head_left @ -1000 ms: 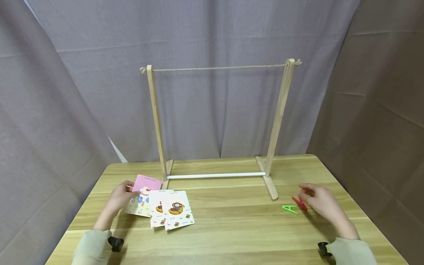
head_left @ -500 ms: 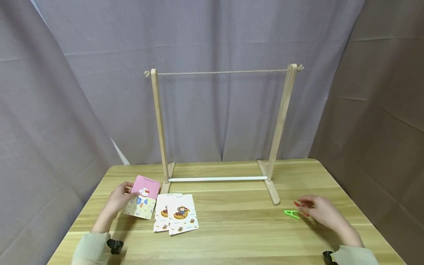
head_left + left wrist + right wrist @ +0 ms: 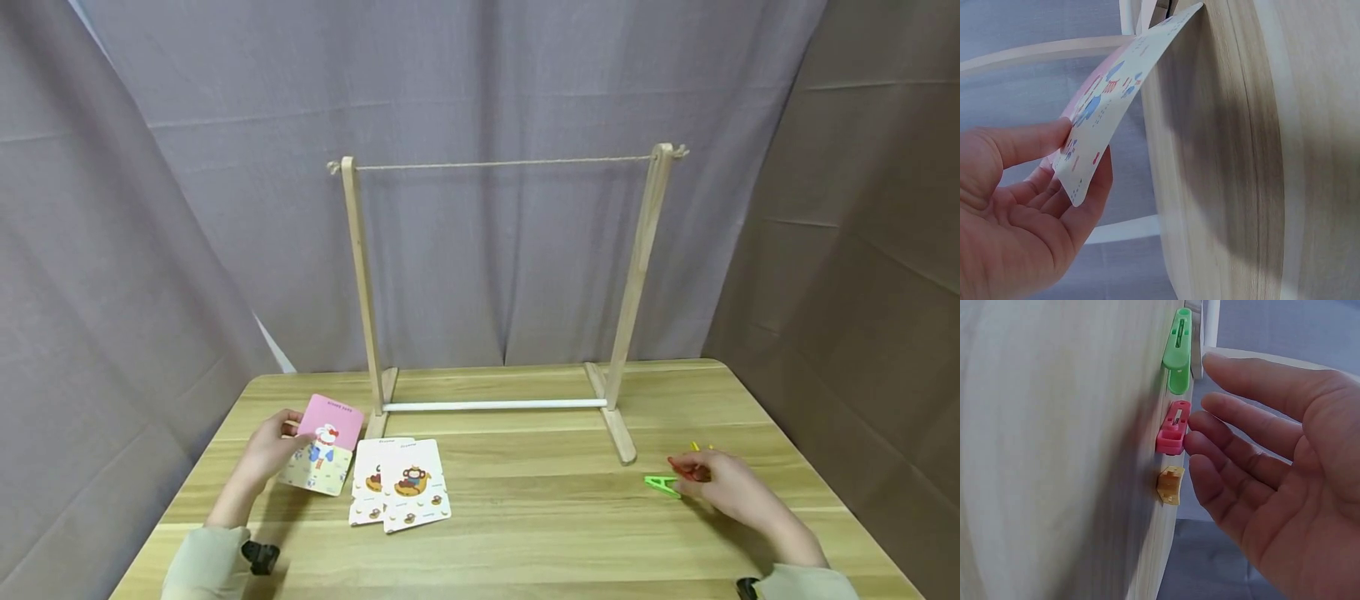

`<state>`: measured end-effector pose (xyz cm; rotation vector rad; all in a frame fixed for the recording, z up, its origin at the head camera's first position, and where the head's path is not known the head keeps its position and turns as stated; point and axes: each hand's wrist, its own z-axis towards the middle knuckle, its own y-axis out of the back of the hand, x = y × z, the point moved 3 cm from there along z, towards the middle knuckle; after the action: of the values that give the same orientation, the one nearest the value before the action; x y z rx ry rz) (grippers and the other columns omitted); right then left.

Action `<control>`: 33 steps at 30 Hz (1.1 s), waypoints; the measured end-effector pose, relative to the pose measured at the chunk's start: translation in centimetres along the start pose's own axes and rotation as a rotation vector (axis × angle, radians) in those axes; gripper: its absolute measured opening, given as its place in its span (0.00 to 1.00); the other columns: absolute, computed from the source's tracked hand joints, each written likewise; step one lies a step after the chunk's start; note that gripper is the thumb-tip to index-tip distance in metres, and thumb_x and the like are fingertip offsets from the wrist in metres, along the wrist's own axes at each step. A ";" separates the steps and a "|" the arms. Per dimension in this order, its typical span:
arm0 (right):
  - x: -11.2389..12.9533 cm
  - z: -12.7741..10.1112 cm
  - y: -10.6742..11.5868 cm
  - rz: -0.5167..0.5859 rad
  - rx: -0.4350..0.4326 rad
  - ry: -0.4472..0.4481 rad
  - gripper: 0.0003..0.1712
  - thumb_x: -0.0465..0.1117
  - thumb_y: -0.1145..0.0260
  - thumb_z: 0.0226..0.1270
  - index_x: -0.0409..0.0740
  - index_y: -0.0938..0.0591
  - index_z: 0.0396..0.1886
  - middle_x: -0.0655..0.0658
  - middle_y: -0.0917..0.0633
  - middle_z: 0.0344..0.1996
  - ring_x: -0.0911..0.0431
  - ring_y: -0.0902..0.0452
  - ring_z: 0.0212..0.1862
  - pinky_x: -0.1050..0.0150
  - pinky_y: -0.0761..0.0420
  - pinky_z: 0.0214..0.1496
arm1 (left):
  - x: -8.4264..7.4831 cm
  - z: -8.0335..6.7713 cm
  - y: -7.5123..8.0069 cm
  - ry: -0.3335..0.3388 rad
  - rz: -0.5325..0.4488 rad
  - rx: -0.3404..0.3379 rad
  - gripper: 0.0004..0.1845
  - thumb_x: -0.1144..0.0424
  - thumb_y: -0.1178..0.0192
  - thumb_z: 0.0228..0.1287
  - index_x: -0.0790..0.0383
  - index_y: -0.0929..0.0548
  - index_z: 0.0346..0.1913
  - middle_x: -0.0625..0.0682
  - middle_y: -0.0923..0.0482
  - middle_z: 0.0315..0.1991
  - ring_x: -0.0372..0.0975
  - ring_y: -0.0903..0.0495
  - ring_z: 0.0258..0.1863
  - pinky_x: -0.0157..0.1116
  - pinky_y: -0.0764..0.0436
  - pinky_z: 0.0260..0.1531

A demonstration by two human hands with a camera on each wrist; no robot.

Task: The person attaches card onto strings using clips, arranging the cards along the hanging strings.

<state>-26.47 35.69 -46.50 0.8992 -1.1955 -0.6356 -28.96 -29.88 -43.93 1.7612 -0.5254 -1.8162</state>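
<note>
My left hand point(image 3: 270, 450) pinches a card point(image 3: 330, 425) with a pink top and a rabbit picture, thumb on its face and fingers behind. In the left wrist view the card point(image 3: 1110, 94) tilts up from the wooden table, its far corner low near the surface. At the right, my right hand point(image 3: 731, 487) hovers with loosely bent fingers beside a red clothespin point(image 3: 1174, 428), fingertips right at its edge. A green clothespin point(image 3: 1177, 353) and a yellow clothespin point(image 3: 1170, 485) lie on either side of it; my hand partly covers the yellow one in the head view.
Two overlapping monkey cards point(image 3: 416, 487) lie right of the pink card. Behind them stands a wooden frame point(image 3: 630, 292) with a rope point(image 3: 502, 163) tied between its posts and a white rod point(image 3: 495, 406) low down. Grey curtains point(image 3: 450, 267) hang around the table point(image 3: 525, 533).
The pink card has shifted slightly left, leaving a gap beside the monkey cards. My right hand has drawn nearer to me around the red clothespin, uncovering part of the yellow one.
</note>
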 end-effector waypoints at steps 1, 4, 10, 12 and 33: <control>0.0 0.0 0.0 -0.005 -0.005 0.003 0.24 0.45 0.24 0.60 0.33 0.15 0.52 0.46 0.12 0.41 0.58 0.21 0.39 0.61 0.20 0.40 | 0.0 0.0 0.0 0.001 -0.001 0.003 0.19 0.69 0.36 0.66 0.77 0.27 0.55 0.63 0.22 0.39 0.46 0.24 0.35 0.37 0.23 0.31; 0.1 0.0 -0.1 -0.018 -0.014 0.010 0.25 0.45 0.23 0.59 0.33 0.14 0.51 0.46 0.12 0.41 0.58 0.21 0.38 0.61 0.20 0.40 | 0.1 0.0 -0.1 0.007 -0.002 0.006 0.19 0.68 0.36 0.66 0.76 0.27 0.55 0.63 0.22 0.39 0.47 0.24 0.36 0.38 0.23 0.32; 0.3 0.1 -0.2 -0.021 -0.012 0.002 0.26 0.44 0.22 0.58 0.32 0.15 0.51 0.44 0.12 0.42 0.55 0.20 0.40 0.60 0.20 0.41 | 0.1 0.0 -0.1 0.005 -0.006 0.006 0.19 0.68 0.36 0.66 0.76 0.26 0.55 0.63 0.21 0.39 0.46 0.23 0.35 0.38 0.23 0.31; 0.3 0.1 -0.2 -0.021 -0.011 0.002 0.26 0.44 0.23 0.58 0.32 0.15 0.51 0.44 0.12 0.42 0.56 0.21 0.39 0.61 0.21 0.41 | 0.1 0.0 -0.1 -0.002 -0.007 0.005 0.19 0.68 0.36 0.66 0.76 0.26 0.55 0.63 0.21 0.39 0.46 0.23 0.35 0.37 0.23 0.31; 0.5 0.4 -1.1 -0.049 0.068 0.044 0.29 0.42 0.18 0.48 0.33 0.15 0.50 0.43 0.17 0.39 0.57 0.28 0.37 0.62 0.26 0.38 | 0.0 0.1 -0.1 -0.012 -0.015 0.011 0.18 0.69 0.37 0.67 0.77 0.26 0.55 0.62 0.21 0.39 0.45 0.24 0.36 0.37 0.22 0.31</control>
<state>-26.64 34.63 -47.17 0.9975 -1.1636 -0.6146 -29.04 -29.80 -44.01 1.7666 -0.5291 -1.8390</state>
